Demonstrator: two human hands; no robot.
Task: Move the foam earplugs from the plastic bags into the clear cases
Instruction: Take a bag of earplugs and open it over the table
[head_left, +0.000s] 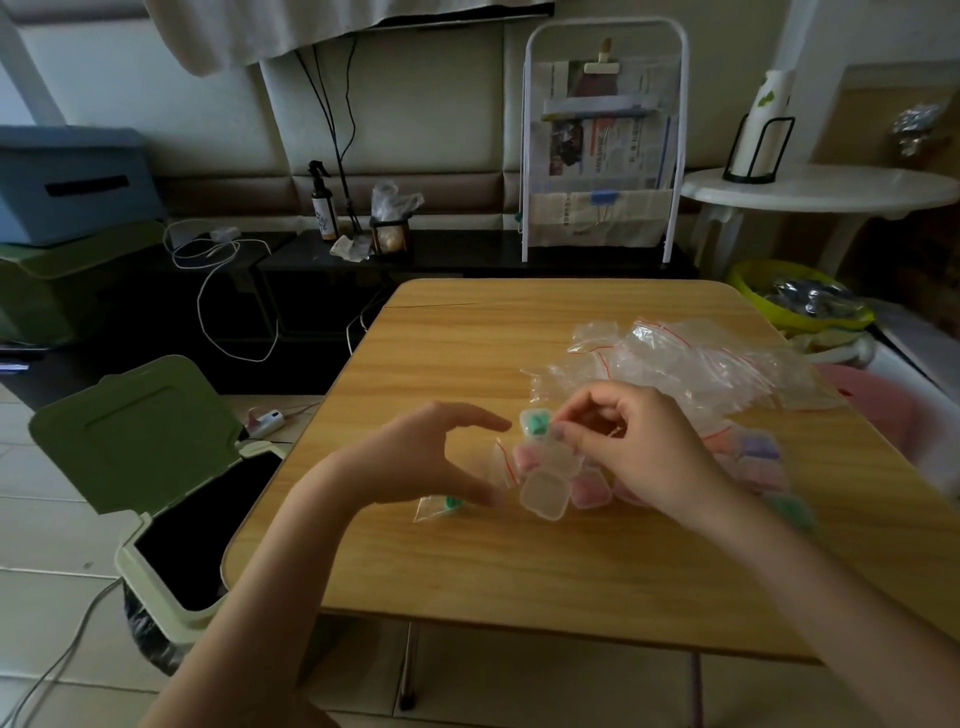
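Observation:
On the wooden table lies a cluster of small clear cases, some holding pink earplugs and some purple ones. One empty clear case sits at the front of the cluster. My right hand pinches a clear case with green earplugs at its edge, fingers curled. My left hand is spread in a C shape just left of the cluster. Its thumb rests by a small plastic bag with a green earplug. Another green piece lies behind my right wrist.
A heap of empty zip bags with red seals covers the table's far right. A green bin with its lid up stands on the floor to the left of the table. A power strip and cables lie beyond it.

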